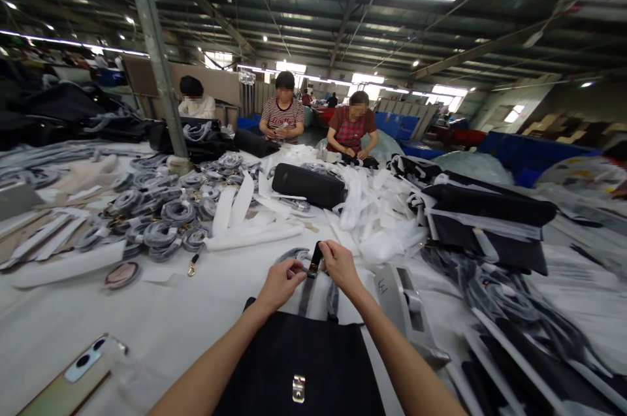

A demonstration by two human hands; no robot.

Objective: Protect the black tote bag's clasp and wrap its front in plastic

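Left hand [281,282] and right hand [340,266] both pinched shut on the strap [306,298], at 9 and 3 o'clock of its metal buckle [314,265]; I'd keep it flat and untwisted through the buckle; black bag [304,357] lies at 6 o'clock, under your wrists; tape dispenser [406,311] at 4.

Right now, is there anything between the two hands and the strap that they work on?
Nothing visible. The left hand and the right hand both pinch the strap at its metal buckle, above the black bag. The tape dispenser lies apart, to the right.
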